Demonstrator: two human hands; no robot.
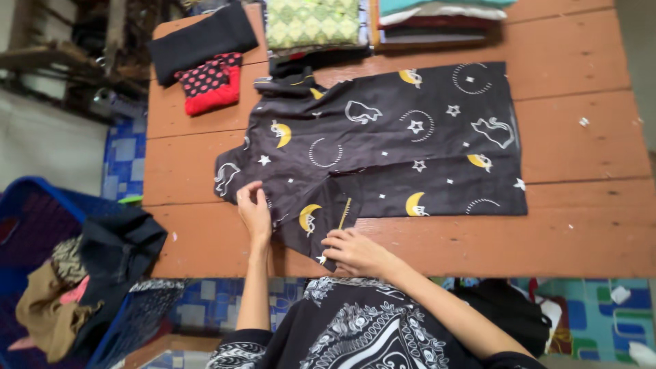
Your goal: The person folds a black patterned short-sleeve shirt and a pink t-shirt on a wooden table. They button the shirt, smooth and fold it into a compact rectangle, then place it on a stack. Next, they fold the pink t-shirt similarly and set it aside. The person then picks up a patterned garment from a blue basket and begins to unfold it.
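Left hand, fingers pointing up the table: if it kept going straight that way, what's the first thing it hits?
The left hand already rests on the dark shirt near its shoulder edge. Straight on, it would slide over more shirt or bare table, then probably meet the red dotted cloth. The exact line is hard to judge.

Your head view is evenly lit, soft diffuse light, no hard shadows or glare on the wooden table (581,157). Focus is decent at centre, with prints on the dark garment (396,143) readable. Corners go dimmer and slightly soft, and table edges bow from wide-lens distortion.
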